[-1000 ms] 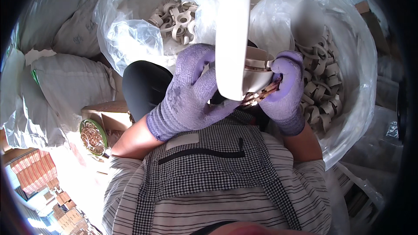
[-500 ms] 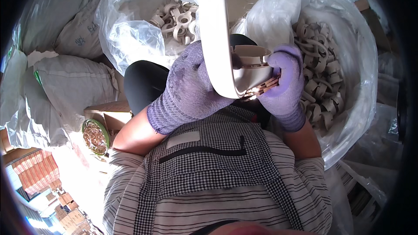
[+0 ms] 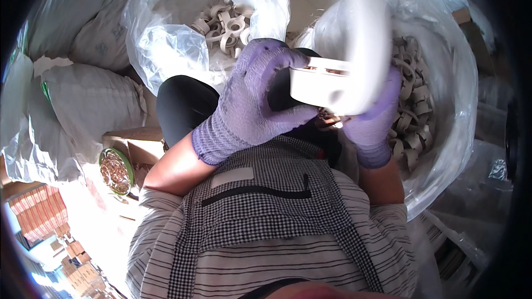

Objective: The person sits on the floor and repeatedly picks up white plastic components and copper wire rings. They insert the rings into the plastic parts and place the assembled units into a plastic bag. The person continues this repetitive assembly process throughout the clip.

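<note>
A white plastic part (image 3: 318, 87), a ring-shaped body joined to a long curved band (image 3: 368, 27), is held up in front of me. The band is smeared by motion. My left hand (image 3: 252, 94), in a purple knit glove, curves round the body's left end, its fingertips at the upper edge and its thumb just below. Gloved alike, my right hand (image 3: 374, 116) grips the part from the right, mostly hidden behind the band. Small copper-coloured metal pieces (image 3: 331, 118) show under the body, between the left thumb and the right hand. Copper colour also shows inside the upper rim.
Two clear plastic bags stand open ahead, a left one (image 3: 152, 27) and a right one (image 3: 457, 133), both containing pale plastic rings. A green-rimmed bowl (image 3: 131, 173) of copper-coloured pieces sits beside a cardboard box (image 3: 141, 141) at my left. White sacks (image 3: 91, 99) lie beyond.
The white part has turned and its band has swung to the right, from over my left hand to over my right. My left hand has shifted its grip to the body's end.
</note>
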A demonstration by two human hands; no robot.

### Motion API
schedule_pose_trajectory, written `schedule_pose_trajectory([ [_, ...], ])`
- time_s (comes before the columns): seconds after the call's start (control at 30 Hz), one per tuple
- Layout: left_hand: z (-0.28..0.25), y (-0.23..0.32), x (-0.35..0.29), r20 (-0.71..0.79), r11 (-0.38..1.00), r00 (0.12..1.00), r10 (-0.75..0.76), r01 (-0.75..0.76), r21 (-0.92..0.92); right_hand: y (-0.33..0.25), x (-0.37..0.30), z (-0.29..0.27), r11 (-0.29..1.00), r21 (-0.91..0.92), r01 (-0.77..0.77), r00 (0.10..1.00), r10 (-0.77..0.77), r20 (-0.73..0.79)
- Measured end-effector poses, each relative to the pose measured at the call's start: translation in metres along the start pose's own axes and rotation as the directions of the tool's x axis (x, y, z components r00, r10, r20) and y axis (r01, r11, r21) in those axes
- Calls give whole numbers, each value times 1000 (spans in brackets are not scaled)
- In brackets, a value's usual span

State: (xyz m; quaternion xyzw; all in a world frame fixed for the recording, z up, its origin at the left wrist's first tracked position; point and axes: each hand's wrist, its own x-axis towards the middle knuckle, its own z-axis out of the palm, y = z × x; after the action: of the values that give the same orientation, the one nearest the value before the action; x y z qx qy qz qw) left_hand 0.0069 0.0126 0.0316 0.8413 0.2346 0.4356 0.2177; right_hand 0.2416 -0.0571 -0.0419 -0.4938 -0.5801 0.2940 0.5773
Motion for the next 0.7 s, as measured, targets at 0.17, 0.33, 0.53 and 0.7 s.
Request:
schedule_pose_trajectory([
  [0.17,6,4,4,-102,994,989,105,-103,31,0,0,11,998,4,-70,994,70,-87],
  [0.33,6,15,3,-100,999,995,3,-7,-44,-10,-1,19,999,-7,38,966,-38,-256],
  [0.53,4,15,-6,-93,994,995,-25,14,-111,15,-16,11,976,179,-123,984,143,-107],
  [0.7,8,18,-5,-194,993,981,3,-26,-118,29,0,26,555,702,-447,885,160,437],
])
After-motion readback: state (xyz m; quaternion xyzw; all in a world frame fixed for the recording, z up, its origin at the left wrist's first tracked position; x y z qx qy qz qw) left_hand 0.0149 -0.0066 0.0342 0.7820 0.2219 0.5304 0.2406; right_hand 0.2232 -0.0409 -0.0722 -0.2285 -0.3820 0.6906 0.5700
